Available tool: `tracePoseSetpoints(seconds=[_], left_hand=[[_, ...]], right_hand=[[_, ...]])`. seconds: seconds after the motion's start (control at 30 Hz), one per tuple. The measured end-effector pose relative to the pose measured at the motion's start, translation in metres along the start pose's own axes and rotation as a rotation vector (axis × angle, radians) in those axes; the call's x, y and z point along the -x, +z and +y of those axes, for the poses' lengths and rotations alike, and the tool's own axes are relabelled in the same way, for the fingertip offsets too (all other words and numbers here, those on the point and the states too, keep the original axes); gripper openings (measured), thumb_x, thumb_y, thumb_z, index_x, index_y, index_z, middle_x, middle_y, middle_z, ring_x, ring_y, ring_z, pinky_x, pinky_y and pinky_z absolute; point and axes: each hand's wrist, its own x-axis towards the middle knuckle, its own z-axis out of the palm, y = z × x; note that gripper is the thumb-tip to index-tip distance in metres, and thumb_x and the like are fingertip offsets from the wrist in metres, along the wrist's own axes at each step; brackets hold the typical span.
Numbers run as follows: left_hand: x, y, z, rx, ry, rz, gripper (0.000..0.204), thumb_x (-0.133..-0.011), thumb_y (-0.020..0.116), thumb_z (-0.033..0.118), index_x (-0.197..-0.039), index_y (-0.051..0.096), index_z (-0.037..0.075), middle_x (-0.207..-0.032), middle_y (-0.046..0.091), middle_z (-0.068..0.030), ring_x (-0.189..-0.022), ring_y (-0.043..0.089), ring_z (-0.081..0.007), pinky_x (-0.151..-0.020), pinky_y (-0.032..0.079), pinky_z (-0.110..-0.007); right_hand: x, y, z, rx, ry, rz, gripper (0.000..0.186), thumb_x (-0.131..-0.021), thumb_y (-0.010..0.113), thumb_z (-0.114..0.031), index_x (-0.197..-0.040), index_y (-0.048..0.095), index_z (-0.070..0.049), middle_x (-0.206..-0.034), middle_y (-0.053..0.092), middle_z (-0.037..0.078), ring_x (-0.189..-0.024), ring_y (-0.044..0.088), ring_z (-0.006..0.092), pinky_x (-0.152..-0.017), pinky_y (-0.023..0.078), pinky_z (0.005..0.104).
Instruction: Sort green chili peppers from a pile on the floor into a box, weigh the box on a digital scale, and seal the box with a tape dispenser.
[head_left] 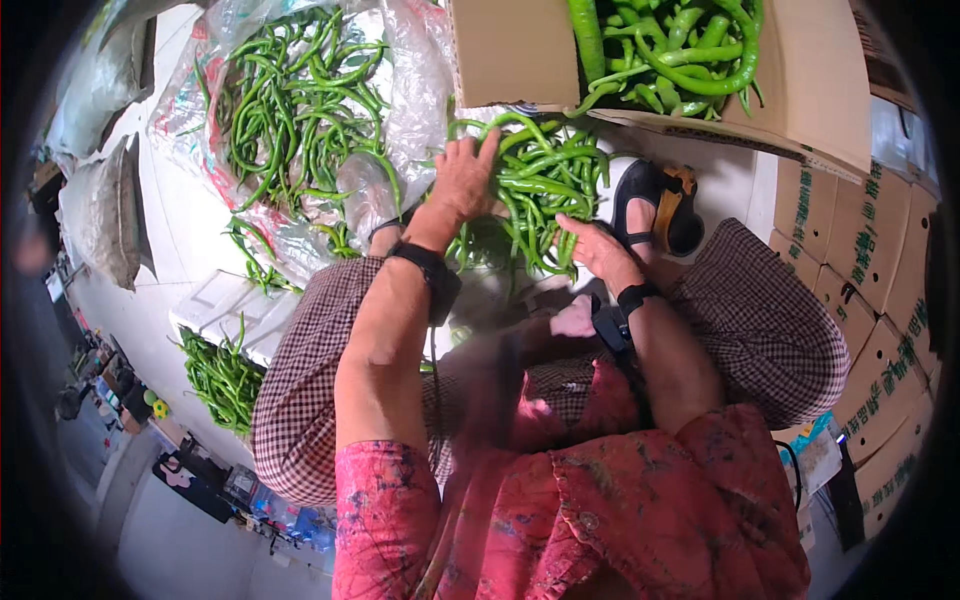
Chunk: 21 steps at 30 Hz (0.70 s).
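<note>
A pile of long green chili peppers (545, 190) lies on the pale floor between my feet. My left hand (462, 182) rests at the pile's left edge, its fingers stretched out over the peppers. At the lower right side of the same pile is my right hand (600, 250), fingers extended and thumb apart, touching the outer peppers. Neither hand visibly grips a pepper, though the left fingertips are partly hidden. Just beyond the pile stands an open cardboard box (515, 55) with larger green peppers (690, 55) in it.
To the left, thin green peppers (300, 120) lie heaped on a clear plastic bag (415, 60). More peppers (220, 380) sit beside a white foam block (225, 310) by my left knee. Stacked cartons (850, 240) line the right. My sandalled right foot (640, 210) borders the pile. Sacks (100, 215) stand far left.
</note>
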Motion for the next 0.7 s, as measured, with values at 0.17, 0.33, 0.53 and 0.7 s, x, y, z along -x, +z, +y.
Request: tracePoseSetpoints(seconds=[0.17, 0.33, 0.53, 0.7], left_hand=[[0.010, 0.014, 0.018, 0.099, 0.082, -0.027, 0.129, -0.046, 0.091, 0.038, -0.152, 0.020, 0.017, -0.118, 0.053, -0.0160, -0.113, 0.051, -0.0365, -0.096, 0.042, -0.048], [0.006, 0.015, 0.023, 0.164, 0.060, -0.046, 0.125, -0.048, 0.091, 0.037, -0.151, 0.022, 0.016, -0.117, 0.057, -0.0175, -0.113, 0.053, -0.0376, -0.094, 0.047, -0.044], [0.005, 0.018, 0.033, 0.565, 0.022, -0.270, 0.115, -0.054, 0.091, 0.035, -0.148, 0.029, 0.013, -0.120, 0.062, -0.0211, -0.112, 0.059, -0.0369, -0.095, 0.046, -0.041], [0.022, -0.022, 0.055, 0.506, 0.078, -0.320, 0.103, -0.053, 0.091, 0.035, -0.140, 0.042, 0.010, -0.109, 0.067, -0.0223, -0.104, 0.064, -0.0364, -0.091, 0.049, -0.040]], right_hand=[[-0.008, 0.006, 0.006, -0.376, 0.165, -0.003, 0.038, -0.085, 0.075, -0.025, -0.117, 0.060, -0.013, -0.113, 0.064, 0.004, -0.100, 0.060, 0.0192, -0.086, 0.049, 0.0372], [-0.015, 0.007, 0.003, -0.375, 0.148, -0.156, 0.031, -0.086, 0.072, -0.020, -0.116, 0.061, -0.017, -0.108, 0.066, 0.003, -0.099, 0.062, 0.0217, -0.080, 0.048, 0.0364], [-0.003, 0.007, 0.007, -0.332, 0.055, -0.301, 0.036, -0.087, 0.070, -0.016, -0.121, 0.059, -0.012, -0.109, 0.066, 0.006, -0.098, 0.064, 0.0290, -0.074, 0.050, 0.0361], [0.040, 0.020, 0.000, -0.343, -0.004, -0.378, 0.038, -0.083, 0.064, -0.002, -0.121, 0.059, -0.005, -0.111, 0.066, 0.009, -0.099, 0.064, 0.0261, -0.088, 0.052, 0.0407]])
